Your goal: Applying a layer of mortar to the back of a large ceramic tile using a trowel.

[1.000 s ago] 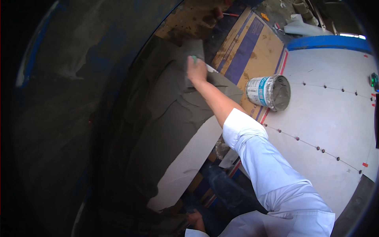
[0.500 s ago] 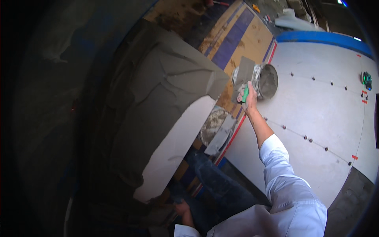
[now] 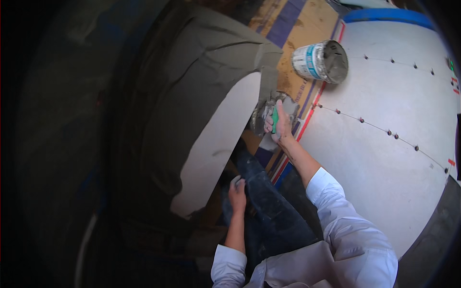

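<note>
My right hand (image 3: 280, 124) grips a trowel by its green handle (image 3: 275, 120). Grey mortar smears the blade (image 3: 270, 80), which lies by the right edge of a pale panel (image 3: 216, 139). Wet grey mortar (image 3: 211, 57) coats the panel's far and left parts in ridged strokes; a curved pale strip shows bare. My left hand (image 3: 236, 189) is loosely closed beside my dark trouser leg (image 3: 269, 192), with nothing visible in it. Partly hidden under my right hand lies a flat grey plate (image 3: 271, 143), with a mortar-stained object (image 3: 255, 122) next to it.
A white and blue bucket (image 3: 309, 62) with mortar inside lies tipped toward the right. Beneath it is brown cardboard (image 3: 307, 29) with purple stripes and a red-edged border. On the right spreads a large pale board (image 3: 370, 96) with rows of dark studs and a blue far edge.
My right hand has drawn the trowel from the bucket back to the panel's right edge. The left hand has come up into fuller view by my leg. The view has shifted.
</note>
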Demonstrator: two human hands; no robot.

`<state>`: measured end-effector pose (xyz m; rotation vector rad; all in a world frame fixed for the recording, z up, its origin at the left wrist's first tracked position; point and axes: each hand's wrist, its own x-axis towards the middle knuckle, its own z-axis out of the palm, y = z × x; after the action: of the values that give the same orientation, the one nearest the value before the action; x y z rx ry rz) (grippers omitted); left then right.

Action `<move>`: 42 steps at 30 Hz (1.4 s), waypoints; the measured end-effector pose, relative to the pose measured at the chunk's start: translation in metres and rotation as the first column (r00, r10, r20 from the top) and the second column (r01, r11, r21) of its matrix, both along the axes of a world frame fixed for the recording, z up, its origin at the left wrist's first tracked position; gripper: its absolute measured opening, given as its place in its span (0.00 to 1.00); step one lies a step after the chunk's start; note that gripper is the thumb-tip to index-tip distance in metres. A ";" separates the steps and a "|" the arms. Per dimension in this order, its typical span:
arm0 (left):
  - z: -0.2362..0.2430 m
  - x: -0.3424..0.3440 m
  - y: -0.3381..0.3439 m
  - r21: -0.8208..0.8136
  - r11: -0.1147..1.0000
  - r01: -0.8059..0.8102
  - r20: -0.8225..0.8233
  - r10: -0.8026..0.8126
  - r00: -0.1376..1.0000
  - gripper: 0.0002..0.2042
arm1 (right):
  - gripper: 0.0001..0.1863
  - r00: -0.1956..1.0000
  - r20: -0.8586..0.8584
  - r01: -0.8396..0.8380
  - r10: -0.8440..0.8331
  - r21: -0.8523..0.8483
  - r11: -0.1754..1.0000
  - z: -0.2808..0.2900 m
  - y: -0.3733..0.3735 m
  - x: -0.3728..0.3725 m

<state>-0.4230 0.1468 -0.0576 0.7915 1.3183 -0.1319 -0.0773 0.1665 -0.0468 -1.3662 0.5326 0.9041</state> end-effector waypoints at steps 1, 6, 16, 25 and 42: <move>-0.001 0.004 -0.001 -0.011 1.000 -0.029 0.033 0.029 0.999 0.19 | 0.30 1.000 -0.016 0.010 -0.009 0.044 0.999 -0.005 0.007 -0.014; 0.007 -0.043 -0.023 -0.058 0.994 -0.093 0.019 0.095 0.995 0.19 | 0.29 0.968 0.125 -0.212 0.217 -0.051 0.976 -0.051 0.019 -0.072; -0.004 -0.243 -0.111 0.065 0.993 0.094 -0.541 -0.044 0.840 0.18 | 0.27 0.852 0.231 -0.420 0.469 -0.233 0.877 -0.129 -0.049 -0.198; 0.022 -0.089 -0.079 0.182 0.960 0.213 -0.302 -0.152 0.941 0.20 | 0.28 0.697 0.194 -0.521 0.691 -0.525 0.673 -0.101 -0.175 -0.294; 0.020 0.004 -0.118 0.182 0.948 0.261 -0.228 -0.218 0.949 0.19 | 0.11 0.472 0.304 -0.525 0.828 -0.657 0.540 0.002 -0.297 -0.095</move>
<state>-0.4188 0.0293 -0.0374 1.1444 1.4414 -0.2781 -0.1720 -0.1309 -0.0449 -2.3242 -0.4192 0.9375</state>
